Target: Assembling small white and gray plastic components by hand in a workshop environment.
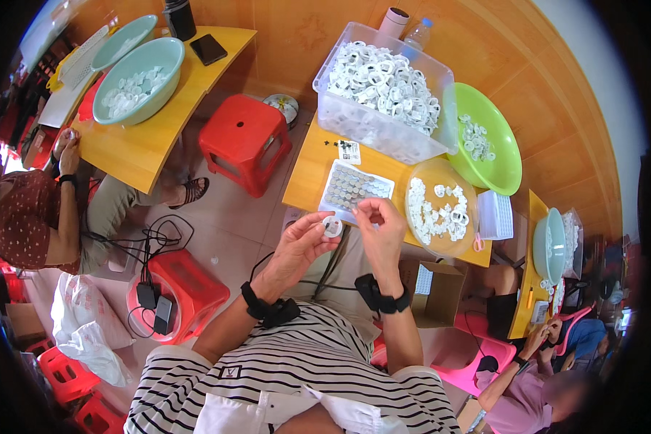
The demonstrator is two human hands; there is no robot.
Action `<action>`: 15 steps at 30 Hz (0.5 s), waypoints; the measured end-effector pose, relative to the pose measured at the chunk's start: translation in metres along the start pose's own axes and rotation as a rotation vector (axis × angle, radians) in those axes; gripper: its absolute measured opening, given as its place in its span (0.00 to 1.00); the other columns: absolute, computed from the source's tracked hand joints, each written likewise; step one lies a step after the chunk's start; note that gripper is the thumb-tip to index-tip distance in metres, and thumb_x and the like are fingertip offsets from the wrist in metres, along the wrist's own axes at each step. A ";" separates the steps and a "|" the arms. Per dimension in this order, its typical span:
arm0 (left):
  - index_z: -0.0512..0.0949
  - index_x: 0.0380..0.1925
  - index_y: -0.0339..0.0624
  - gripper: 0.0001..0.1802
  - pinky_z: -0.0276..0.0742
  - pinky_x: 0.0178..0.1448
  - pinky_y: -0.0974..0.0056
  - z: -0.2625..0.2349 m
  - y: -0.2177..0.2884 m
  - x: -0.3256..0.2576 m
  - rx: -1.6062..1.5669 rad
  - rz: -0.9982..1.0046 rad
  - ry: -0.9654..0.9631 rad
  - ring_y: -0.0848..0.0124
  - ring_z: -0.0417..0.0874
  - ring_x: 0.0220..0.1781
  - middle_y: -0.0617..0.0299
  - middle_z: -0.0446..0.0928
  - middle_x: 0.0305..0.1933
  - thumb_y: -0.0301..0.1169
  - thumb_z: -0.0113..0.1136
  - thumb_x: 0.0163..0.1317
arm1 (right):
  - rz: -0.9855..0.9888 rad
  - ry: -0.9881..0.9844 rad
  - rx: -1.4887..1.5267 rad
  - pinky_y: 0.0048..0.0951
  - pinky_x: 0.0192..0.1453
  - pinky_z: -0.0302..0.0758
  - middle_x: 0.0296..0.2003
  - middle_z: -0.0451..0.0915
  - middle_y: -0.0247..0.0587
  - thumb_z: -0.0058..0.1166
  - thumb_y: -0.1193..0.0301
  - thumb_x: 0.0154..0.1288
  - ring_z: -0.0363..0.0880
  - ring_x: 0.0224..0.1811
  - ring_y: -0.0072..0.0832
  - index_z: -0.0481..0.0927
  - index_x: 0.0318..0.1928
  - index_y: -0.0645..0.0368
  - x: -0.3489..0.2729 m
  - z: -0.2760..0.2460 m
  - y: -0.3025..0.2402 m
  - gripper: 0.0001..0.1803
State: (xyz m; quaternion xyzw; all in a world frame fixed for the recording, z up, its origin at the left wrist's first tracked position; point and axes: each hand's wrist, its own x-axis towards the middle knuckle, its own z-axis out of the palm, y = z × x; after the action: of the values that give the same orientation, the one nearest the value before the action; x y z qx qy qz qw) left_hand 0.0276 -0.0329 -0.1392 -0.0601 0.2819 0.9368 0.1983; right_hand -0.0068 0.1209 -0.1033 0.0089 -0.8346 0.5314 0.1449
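My left hand (pixel 300 244) pinches a small round white plastic part (pixel 333 226) between thumb and fingers, above the front edge of the table. Close by on the right is my right hand (pixel 385 235), its thumb and forefinger pressed together; whatever they hold, if anything, is too small to make out. Just beyond both hands lies a white tray (pixel 378 186) with rows of silver coin-shaped discs (pixel 343 189). A clear round dish (pixel 421 170) of loose white plastic parts (pixel 441 215) sits to the right of my right hand.
Behind the tray stands a clear bin (pixel 383 134) heaped with white parts, beside a green basin (pixel 510 155). Small black pieces (pixel 338 144) lie near a label. A cardboard box (pixel 441 289) is below the table. Red stools (pixel 242 137) and cables stand left; people work at both sides.
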 end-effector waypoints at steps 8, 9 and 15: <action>0.72 0.50 0.40 0.14 0.77 0.49 0.69 0.004 -0.009 0.002 0.031 -0.002 -0.007 0.74 0.80 0.41 0.61 0.77 0.43 0.28 0.51 0.64 | -0.261 -0.048 -0.123 0.28 0.25 0.70 0.26 0.75 0.42 0.54 0.83 0.50 0.75 0.24 0.34 0.74 0.33 0.62 -0.033 -0.003 -0.017 0.09; 0.72 0.50 0.40 0.14 0.77 0.49 0.68 0.004 -0.010 0.002 0.069 0.013 -0.023 0.74 0.79 0.42 0.61 0.77 0.44 0.28 0.50 0.64 | -0.262 -0.047 -0.123 0.28 0.25 0.70 0.26 0.75 0.42 0.54 0.83 0.50 0.75 0.24 0.34 0.74 0.33 0.62 -0.034 -0.003 -0.017 0.09; 0.73 0.49 0.39 0.15 0.75 0.50 0.69 0.008 -0.012 -0.001 0.170 0.036 -0.031 0.76 0.77 0.44 0.61 0.77 0.45 0.29 0.53 0.63 | -0.316 -0.059 -0.197 0.32 0.28 0.71 0.26 0.75 0.43 0.53 0.83 0.49 0.76 0.26 0.37 0.74 0.32 0.61 -0.037 -0.003 -0.016 0.09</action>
State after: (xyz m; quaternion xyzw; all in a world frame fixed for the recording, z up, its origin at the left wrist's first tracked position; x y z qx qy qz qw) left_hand 0.0335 -0.0202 -0.1381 -0.0235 0.3583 0.9137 0.1903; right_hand 0.0321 0.1111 -0.0973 0.1410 -0.8747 0.4173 0.2022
